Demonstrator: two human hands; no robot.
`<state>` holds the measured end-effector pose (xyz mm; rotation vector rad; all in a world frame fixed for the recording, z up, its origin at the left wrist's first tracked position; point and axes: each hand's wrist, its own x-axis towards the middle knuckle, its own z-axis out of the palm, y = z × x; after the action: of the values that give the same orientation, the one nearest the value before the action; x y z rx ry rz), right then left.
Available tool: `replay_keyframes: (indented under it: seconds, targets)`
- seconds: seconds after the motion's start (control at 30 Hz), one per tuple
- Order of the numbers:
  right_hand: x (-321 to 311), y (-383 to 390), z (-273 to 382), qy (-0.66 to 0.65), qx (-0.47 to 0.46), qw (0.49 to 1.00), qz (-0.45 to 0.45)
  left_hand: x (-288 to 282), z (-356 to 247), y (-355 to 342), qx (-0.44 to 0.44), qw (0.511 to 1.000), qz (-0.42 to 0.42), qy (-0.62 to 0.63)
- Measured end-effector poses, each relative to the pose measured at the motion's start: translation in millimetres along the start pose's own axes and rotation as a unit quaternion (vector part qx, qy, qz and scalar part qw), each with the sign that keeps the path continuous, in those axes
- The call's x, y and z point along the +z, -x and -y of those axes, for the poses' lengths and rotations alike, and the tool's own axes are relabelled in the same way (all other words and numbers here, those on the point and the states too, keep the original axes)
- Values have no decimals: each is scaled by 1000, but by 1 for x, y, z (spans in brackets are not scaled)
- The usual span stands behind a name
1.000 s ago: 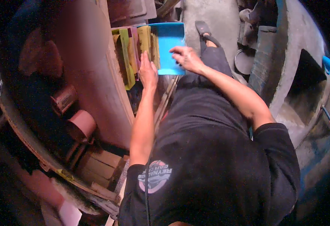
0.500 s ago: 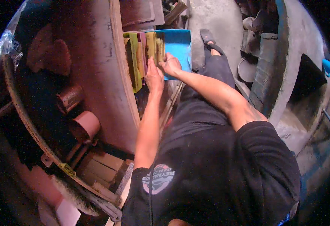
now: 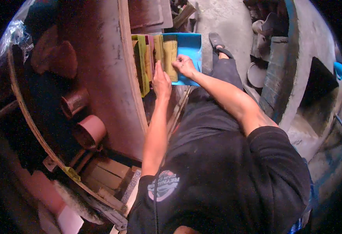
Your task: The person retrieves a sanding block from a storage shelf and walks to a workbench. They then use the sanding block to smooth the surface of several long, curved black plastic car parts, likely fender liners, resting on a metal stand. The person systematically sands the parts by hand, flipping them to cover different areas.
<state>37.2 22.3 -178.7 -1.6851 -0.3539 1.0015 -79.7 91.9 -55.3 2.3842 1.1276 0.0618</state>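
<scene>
A blue open box (image 3: 189,45) holds upright yellow stacks of paper or card (image 3: 159,46), with green (image 3: 143,87) and purple (image 3: 150,41) pieces at its left. My left hand (image 3: 161,83) rests against these stacks, fingers straight and close together, pointing away from me. To its right, my right hand (image 3: 186,67) pinches the edge of a yellow sheet or card (image 3: 170,46) that leans toward the bare blue part of the box. Whether one piece or several are in that pinch, I cannot tell.
A long board (image 3: 100,78) runs along the left, with cylindrical containers (image 3: 91,131) beside it in shadow. A concrete wall (image 3: 296,89), a round pan (image 3: 257,74) and stacked blocks are at the right. My sandalled foot (image 3: 216,41) is on the concrete floor (image 3: 229,15) beyond the box.
My right hand has moved left from over the blue part onto the yellow pieces, then slightly right, a yellow piece now tilted in its pinch. The box appears lower and further right as the view shifted.
</scene>
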Motion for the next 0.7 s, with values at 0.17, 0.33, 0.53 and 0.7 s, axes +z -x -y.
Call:
replay_keyframes:
  seconds: [0.17,0.33,0.53,0.7]
  targets:
    - [-6,-3,-8,31,35,999,2,3,4,1,18,1000,-23,10]
    - [-20,9,-12,-28,40,999,6,1,3,1,8,1000,-25,-1]
    - [-30,8,-35,88,4,996,-26,3,-14,1,15,995,15,-99]
    - [-69,48,35,132,6,990,-47,0,-21,10,30,986,60,-154]
